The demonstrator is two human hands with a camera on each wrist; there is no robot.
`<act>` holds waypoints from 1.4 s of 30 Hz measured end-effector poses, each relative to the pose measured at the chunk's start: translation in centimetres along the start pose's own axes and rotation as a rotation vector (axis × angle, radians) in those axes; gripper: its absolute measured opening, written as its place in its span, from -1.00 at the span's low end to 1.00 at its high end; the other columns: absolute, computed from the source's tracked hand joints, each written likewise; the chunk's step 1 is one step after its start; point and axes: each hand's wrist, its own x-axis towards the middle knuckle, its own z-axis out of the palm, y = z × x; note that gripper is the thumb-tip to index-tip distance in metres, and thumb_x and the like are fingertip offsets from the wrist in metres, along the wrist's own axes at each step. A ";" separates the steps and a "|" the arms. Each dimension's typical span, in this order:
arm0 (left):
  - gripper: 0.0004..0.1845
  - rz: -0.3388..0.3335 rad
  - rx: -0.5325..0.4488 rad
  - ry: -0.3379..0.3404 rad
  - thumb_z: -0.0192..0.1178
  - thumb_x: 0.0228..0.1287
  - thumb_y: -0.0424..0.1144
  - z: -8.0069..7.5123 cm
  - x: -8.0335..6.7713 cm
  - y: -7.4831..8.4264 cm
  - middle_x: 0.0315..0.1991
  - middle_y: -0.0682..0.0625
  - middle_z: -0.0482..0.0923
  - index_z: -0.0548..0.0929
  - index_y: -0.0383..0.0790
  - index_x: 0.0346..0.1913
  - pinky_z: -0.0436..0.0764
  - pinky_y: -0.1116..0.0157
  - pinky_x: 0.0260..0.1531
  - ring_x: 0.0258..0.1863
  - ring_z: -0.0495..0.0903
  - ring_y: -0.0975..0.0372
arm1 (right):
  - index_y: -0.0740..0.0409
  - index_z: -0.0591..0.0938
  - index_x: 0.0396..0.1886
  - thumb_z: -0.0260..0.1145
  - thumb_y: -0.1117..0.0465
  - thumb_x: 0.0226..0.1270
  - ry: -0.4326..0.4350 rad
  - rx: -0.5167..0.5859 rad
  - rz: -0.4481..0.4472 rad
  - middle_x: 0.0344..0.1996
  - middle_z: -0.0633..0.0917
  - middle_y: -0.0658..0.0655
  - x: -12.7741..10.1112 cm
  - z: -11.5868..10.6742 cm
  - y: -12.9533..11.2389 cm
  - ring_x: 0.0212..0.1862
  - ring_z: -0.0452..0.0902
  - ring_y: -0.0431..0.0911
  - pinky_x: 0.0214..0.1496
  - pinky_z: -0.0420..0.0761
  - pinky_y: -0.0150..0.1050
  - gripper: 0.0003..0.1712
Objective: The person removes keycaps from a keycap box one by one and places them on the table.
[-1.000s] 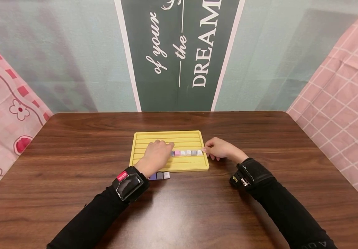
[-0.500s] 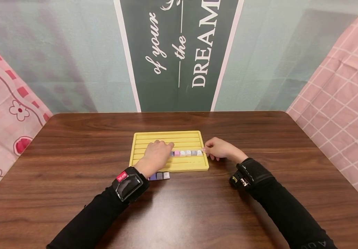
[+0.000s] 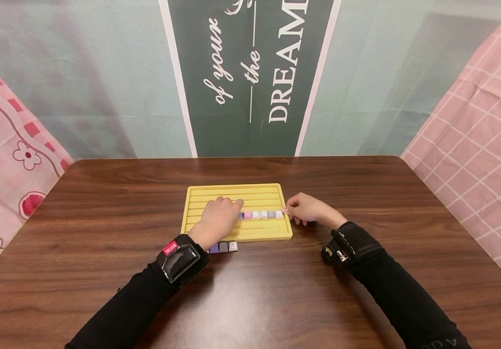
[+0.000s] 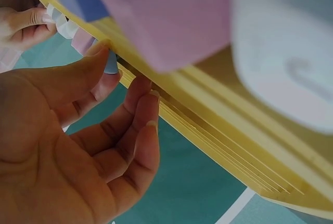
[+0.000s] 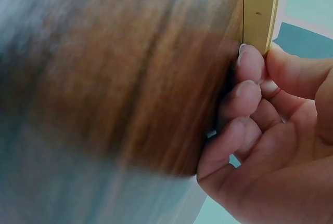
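Hardly anything is shifting since the earlier frame; both hands are keeping their places. Beside the tray's middle, the left hand [image 3: 217, 218] is pinching a blue keycap [image 4: 111, 64] between thumb and finger, and from there a row of pink, white and grey keycaps [image 3: 263, 214] is running toward the right hand [image 3: 310, 208], which is gripping the side of the yellow tray [image 3: 252, 191]. Lining up this row seems to be the step in hand; the next move is probably calling for squaring the blue piece against its pink neighbour. Loose keycaps [image 3: 223, 246] are lying on the desk [image 3: 268, 300], nearer the person than the left hand. Smooth, tapering and plastic-looking, the caps are contrasting with the tray's straight ridges and the desk's glossy dark grain.
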 end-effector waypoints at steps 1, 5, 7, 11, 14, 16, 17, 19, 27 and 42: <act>-0.79 0.000 0.002 0.000 0.11 0.20 -0.49 0.0 0.0 0.0 -0.33 -0.16 0.60 0.56 -0.24 -0.12 0.53 0.12 -0.39 -0.34 0.55 0.03 | 0.23 0.49 -0.61 0.08 0.18 0.43 0.002 -0.002 -0.001 -0.74 0.44 0.07 0.0 0.0 0.0 -0.71 0.29 -0.13 -0.61 0.27 -0.33 -0.62; -0.82 -0.001 0.003 0.005 0.10 0.20 -0.48 0.0 0.0 0.0 -0.34 -0.16 0.59 0.55 -0.24 -0.15 0.53 0.12 -0.39 -0.35 0.55 0.04 | 0.24 0.49 -0.61 0.08 0.19 0.43 0.007 0.001 -0.003 -0.74 0.44 0.07 0.1 0.1 0.1 -0.72 0.28 -0.15 -0.61 0.26 -0.33 -0.62; -0.84 -0.002 -0.001 0.009 0.10 0.20 -0.48 0.0 -0.1 0.0 -0.35 -0.15 0.59 0.54 -0.24 -0.17 0.52 0.12 -0.40 -0.36 0.55 0.04 | 0.24 0.49 -0.61 0.08 0.19 0.43 0.008 0.004 -0.002 -0.74 0.44 0.06 0.1 0.1 0.1 -0.73 0.27 -0.15 -0.61 0.26 -0.33 -0.62; -0.86 -0.003 -0.003 0.015 0.10 0.22 -0.45 0.0 -0.1 0.0 -0.36 -0.15 0.58 0.54 -0.25 -0.18 0.52 0.13 -0.41 -0.36 0.54 0.04 | 0.24 0.49 -0.61 0.08 0.19 0.42 0.007 0.004 -0.002 -0.75 0.43 0.06 0.0 0.1 0.1 -0.73 0.27 -0.15 -0.62 0.25 -0.33 -0.63; -0.87 -0.001 0.000 0.011 0.09 0.24 -0.44 0.1 -0.1 0.0 -0.35 -0.15 0.58 0.53 -0.25 -0.17 0.52 0.13 -0.41 -0.36 0.54 0.04 | 0.24 0.49 -0.61 0.09 0.18 0.42 0.007 0.006 -0.001 -0.75 0.43 0.06 0.0 0.1 0.1 -0.74 0.27 -0.16 -0.62 0.25 -0.33 -0.62; -0.88 0.000 -0.002 0.010 0.09 0.26 -0.43 0.1 -0.1 0.0 -0.35 -0.15 0.58 0.53 -0.25 -0.17 0.52 0.13 -0.41 -0.36 0.54 0.05 | 0.24 0.49 -0.61 0.09 0.18 0.42 0.008 0.007 -0.002 -0.75 0.43 0.06 0.0 0.1 0.1 -0.74 0.27 -0.16 -0.62 0.25 -0.33 -0.62; -0.88 0.001 -0.004 0.008 0.08 0.27 -0.42 0.0 -0.1 0.1 -0.35 -0.15 0.58 0.52 -0.25 -0.16 0.52 0.13 -0.40 -0.35 0.55 0.05 | 0.24 0.49 -0.61 0.09 0.19 0.42 0.008 0.009 -0.002 -0.75 0.43 0.06 0.0 0.1 0.1 -0.74 0.27 -0.16 -0.62 0.26 -0.33 -0.62; -0.89 0.005 -0.008 0.011 0.08 0.27 -0.41 -0.1 -0.1 0.2 -0.35 -0.15 0.58 0.52 -0.25 -0.17 0.52 0.13 -0.40 -0.35 0.54 0.05 | 0.24 0.49 -0.61 0.09 0.19 0.42 0.008 0.010 -0.004 -0.76 0.43 0.06 0.0 0.1 0.1 -0.73 0.27 -0.15 -0.61 0.26 -0.33 -0.62; -0.80 0.041 0.012 0.039 0.08 0.20 -0.50 -0.2 -0.5 0.5 -0.33 -0.18 0.58 0.54 -0.27 -0.13 0.54 0.10 -0.38 -0.32 0.55 0.03 | 0.23 0.48 -0.61 0.08 0.19 0.43 0.001 0.009 -0.006 -0.74 0.44 0.06 0.0 0.0 0.0 -0.71 0.29 -0.14 -0.61 0.27 -0.32 -0.62; -0.81 0.039 0.031 0.036 0.14 0.17 -0.47 0.0 -0.3 0.6 -0.34 -0.17 0.57 0.57 -0.27 -0.14 0.53 0.13 -0.36 -0.31 0.54 0.04 | 0.23 0.49 -0.61 0.07 0.20 0.43 -0.006 0.006 0.000 -0.74 0.44 0.06 0.0 0.0 -0.2 -0.72 0.29 -0.14 -0.61 0.27 -0.33 -0.63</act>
